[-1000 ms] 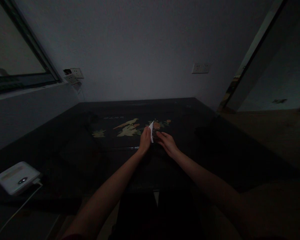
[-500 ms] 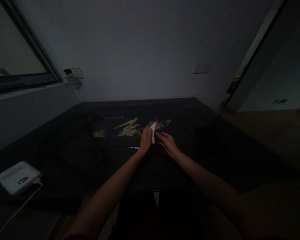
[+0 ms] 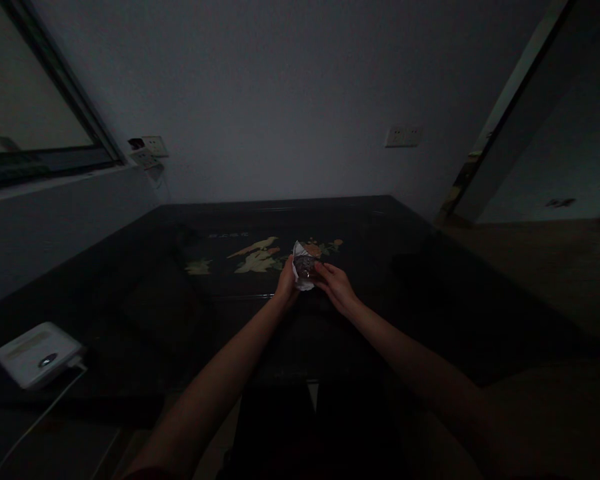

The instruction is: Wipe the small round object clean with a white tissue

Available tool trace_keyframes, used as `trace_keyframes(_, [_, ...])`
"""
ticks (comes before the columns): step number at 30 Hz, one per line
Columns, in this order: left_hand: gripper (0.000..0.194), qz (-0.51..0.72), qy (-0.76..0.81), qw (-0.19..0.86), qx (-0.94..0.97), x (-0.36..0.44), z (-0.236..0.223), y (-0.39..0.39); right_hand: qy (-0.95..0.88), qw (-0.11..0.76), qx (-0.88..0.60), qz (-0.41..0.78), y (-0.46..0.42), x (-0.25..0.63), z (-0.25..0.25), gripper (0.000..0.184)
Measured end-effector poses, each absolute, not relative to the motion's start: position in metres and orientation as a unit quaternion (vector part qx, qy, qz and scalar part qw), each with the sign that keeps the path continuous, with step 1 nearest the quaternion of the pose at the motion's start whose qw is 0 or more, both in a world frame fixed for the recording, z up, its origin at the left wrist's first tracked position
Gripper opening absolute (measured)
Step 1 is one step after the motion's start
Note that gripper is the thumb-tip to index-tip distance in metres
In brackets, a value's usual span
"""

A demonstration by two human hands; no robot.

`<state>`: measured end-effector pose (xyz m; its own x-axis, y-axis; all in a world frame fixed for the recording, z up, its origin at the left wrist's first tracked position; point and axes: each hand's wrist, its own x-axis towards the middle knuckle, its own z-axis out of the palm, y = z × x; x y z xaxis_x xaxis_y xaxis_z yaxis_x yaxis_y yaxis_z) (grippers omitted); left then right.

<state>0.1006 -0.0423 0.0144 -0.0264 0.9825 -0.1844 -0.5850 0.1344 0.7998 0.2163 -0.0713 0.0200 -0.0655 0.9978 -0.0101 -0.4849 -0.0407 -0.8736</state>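
Note:
Over the middle of the dark table (image 3: pixel 145 280), a sheet of white paper (image 3: pixel 304 285) is cupped in my left hand (image 3: pixel 286 283), whose fingers are partly hidden behind it. Against the paper sits a dark, round, rough-looking piece (image 3: pixel 305 265) with small shiny spots. It is too dim to tell what kind of thing it is. The fingertips of my right hand (image 3: pixel 334 281) are closed on the right edge of this dark piece.
A white box-shaped device (image 3: pixel 37 357) with a cable (image 3: pixel 43 413) lies at the table's left front. Behind the table, a pale wall (image 3: pixel 275 100) carries sockets (image 3: pixel 403 137) on the right and more sockets (image 3: pixel 154 146) on the left. A bird picture (image 3: pixel 255 257) decorates the tabletop.
The white paper, seen nearly edge-on before, has turned to face me, and the dark round piece now shows inside it. Both hands stay in about the same place.

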Motion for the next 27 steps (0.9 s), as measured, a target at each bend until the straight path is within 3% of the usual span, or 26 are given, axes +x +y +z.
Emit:
trace_keyframes(9, [0.038, 0.616, 0.404, 0.591, 0.328, 0.101, 0.013, -0.042, -0.375, 0.590, -0.363, 0.617, -0.072, 0.217, 0.021, 0.034])
trace_keyframes(19, [0.022, 0.602, 0.413, 0.306, 0.611, 0.093, 0.025, -0.061, -0.371, 0.576, -0.397, 0.611, -0.071, 0.214, 0.016, 0.036])
trace_keyframes(27, [0.017, 0.598, 0.415, 0.319, 0.607, 0.094, 0.028, -0.061, -0.360, 0.581, -0.398, 0.612, -0.071, 0.214, 0.017, 0.034])
